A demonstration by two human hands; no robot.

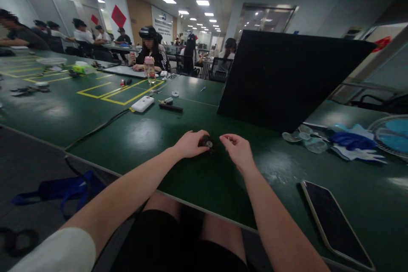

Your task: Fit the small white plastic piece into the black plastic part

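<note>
Near the front middle of the green table [134, 140], my left hand [192, 143] is closed round a small dark round part [207, 141] with a light metallic centre, holding it at the tabletop. A little to the right of it, my right hand [236, 148] has its thumb and forefinger pinched together. Something tiny and pale may be between those fingertips, too small to name. The right fingertips and the dark part are a short gap apart, not touching.
A large black panel [287, 80] stands tilted behind my right hand. A phone [334, 221], gloves [353, 140] and a fan [392, 134] lie right. Beyond my left hand are a white device [143, 104], a black bar [171, 107] and a bottle [149, 70]. A person [149, 53] sits opposite.
</note>
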